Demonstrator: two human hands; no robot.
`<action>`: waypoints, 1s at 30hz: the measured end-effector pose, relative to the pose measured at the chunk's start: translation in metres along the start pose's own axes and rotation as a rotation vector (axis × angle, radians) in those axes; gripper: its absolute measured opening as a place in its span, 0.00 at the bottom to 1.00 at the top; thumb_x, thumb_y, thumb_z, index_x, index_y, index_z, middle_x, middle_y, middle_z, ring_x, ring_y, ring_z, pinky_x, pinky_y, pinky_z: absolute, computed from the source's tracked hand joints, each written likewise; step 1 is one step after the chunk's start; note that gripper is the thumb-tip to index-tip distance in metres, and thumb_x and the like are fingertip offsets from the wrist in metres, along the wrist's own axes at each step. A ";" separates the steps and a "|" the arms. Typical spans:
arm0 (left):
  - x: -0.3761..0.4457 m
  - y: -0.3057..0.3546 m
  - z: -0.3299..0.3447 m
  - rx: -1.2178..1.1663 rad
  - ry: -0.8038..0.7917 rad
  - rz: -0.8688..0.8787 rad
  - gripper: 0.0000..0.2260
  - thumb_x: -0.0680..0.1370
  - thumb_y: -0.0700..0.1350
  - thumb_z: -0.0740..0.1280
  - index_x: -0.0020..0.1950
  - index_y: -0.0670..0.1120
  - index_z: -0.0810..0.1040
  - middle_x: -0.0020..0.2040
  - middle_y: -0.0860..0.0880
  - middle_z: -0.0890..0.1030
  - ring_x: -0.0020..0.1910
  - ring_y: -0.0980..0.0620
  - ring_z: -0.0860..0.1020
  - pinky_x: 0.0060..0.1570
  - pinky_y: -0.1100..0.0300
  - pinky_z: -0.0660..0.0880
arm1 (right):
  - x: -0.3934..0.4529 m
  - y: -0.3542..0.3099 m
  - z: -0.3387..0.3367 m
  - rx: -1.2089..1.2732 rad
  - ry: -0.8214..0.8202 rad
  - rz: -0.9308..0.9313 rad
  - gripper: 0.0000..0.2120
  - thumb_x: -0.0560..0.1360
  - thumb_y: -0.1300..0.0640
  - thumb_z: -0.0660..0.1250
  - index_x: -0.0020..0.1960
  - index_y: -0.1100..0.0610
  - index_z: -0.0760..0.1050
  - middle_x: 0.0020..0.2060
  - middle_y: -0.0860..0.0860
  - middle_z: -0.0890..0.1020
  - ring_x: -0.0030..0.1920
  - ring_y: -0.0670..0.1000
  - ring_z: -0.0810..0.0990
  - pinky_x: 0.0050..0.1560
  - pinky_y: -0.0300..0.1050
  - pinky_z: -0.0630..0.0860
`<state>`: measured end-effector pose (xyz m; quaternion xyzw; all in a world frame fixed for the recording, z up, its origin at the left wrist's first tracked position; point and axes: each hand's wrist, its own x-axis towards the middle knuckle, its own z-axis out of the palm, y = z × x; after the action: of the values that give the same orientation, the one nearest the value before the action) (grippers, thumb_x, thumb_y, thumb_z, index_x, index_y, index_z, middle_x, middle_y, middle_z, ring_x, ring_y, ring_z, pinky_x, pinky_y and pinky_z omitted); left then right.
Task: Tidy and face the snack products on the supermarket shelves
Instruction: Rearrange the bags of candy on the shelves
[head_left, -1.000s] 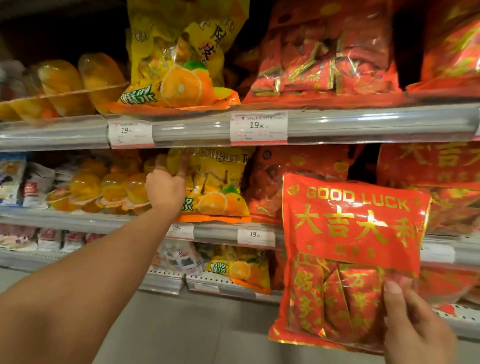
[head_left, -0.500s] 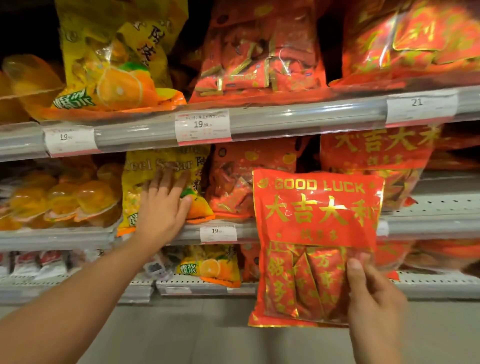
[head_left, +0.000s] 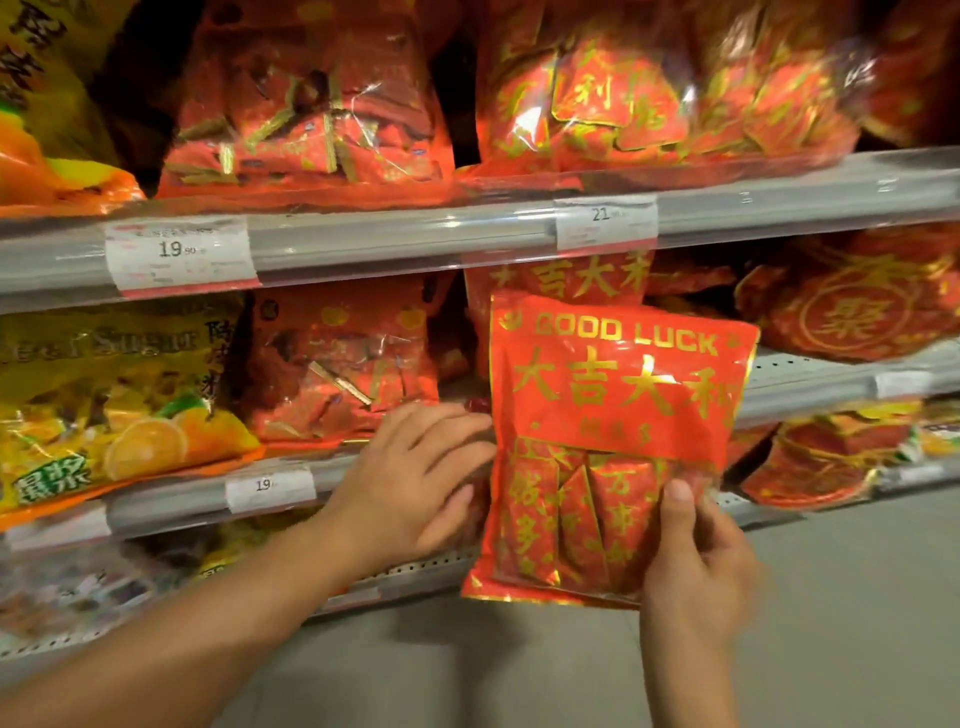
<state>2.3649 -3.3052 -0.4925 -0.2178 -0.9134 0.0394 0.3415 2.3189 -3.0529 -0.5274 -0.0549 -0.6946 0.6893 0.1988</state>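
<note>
The right hand (head_left: 698, 561) pinches the lower right corner of a red "GOOD LUCK" bag (head_left: 618, 415), thumb pressed on its front and the other fingers hidden behind it, holding it upright in front of the middle shelf (head_left: 171, 501). The left hand (head_left: 415, 478) reaches in with fingers spread and relaxed, its fingertips at the bag's left edge and running behind it; whether they touch the bag or something behind it cannot be told. Directly behind the held bag stands another red bag with gold characters (head_left: 571, 278), mostly covered by it. To the left on the same shelf sit a red bag of wrapped sweets (head_left: 337, 364) and, further left, a yellow bag printed with orange slices (head_left: 114, 410). To the right lie round red packs (head_left: 857, 306). The upper shelf rail (head_left: 415, 236) carries price tags reading 19 (head_left: 179, 252) and 21 (head_left: 605, 221), with more red bags (head_left: 649, 98) stacked above it. Grey floor (head_left: 857, 623) shows below.
</note>
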 end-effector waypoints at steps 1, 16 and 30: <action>0.015 0.004 0.004 0.024 -0.004 0.044 0.19 0.77 0.47 0.68 0.67 0.45 0.77 0.70 0.43 0.77 0.68 0.39 0.74 0.67 0.42 0.69 | 0.010 -0.001 -0.010 -0.050 0.053 -0.043 0.21 0.76 0.37 0.62 0.46 0.52 0.83 0.34 0.44 0.82 0.38 0.45 0.78 0.45 0.49 0.76; 0.100 -0.010 0.070 0.268 -0.377 -0.164 0.58 0.66 0.79 0.60 0.83 0.41 0.54 0.83 0.38 0.53 0.82 0.36 0.51 0.77 0.33 0.52 | 0.062 0.029 -0.068 -0.081 0.340 0.072 0.14 0.75 0.36 0.63 0.37 0.38 0.82 0.29 0.38 0.82 0.36 0.47 0.78 0.44 0.55 0.79; 0.097 -0.020 0.078 0.244 -0.346 -0.174 0.56 0.67 0.79 0.60 0.84 0.45 0.53 0.84 0.43 0.51 0.83 0.41 0.50 0.78 0.37 0.53 | 0.081 0.050 -0.031 0.098 0.325 0.128 0.17 0.77 0.40 0.67 0.40 0.51 0.84 0.33 0.46 0.83 0.38 0.48 0.79 0.44 0.50 0.79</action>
<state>2.2426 -3.2760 -0.4890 -0.0855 -0.9622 0.1567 0.2058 2.2457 -2.9933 -0.5611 -0.1998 -0.6140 0.7155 0.2668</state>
